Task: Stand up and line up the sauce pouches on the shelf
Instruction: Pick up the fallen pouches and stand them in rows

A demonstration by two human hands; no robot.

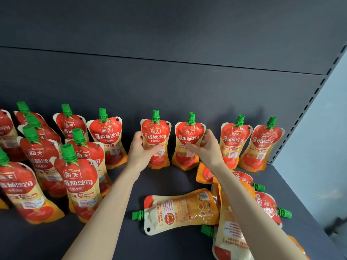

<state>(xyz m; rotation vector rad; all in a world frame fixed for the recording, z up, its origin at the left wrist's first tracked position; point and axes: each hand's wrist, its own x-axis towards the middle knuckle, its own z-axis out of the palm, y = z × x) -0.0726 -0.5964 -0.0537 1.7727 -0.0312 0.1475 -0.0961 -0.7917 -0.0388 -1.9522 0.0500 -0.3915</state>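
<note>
At the back of the shelf (169, 248), against the dark back panel (169, 81), each hand has one upright sauce pouch; the left hand (139, 151) has its grip closed round the waist of the centre-left pouch (155, 132), thumb in front, while the right hand (205, 147) grips the centre-right pouch (189, 136) from its right edge; holding at the narrow waist probably lets each be squared on its base, level with the two upright pouches (234, 141) just to the right; a gap shows toward the standing pouch (107, 132) on the left; under the right forearm a heap of fallen pouches (268, 205) and a face-down pouch (180, 209) lie flat, not yet stood; the crowded left group (78, 177) stands nearer the front in loose, uneven rows.
</note>
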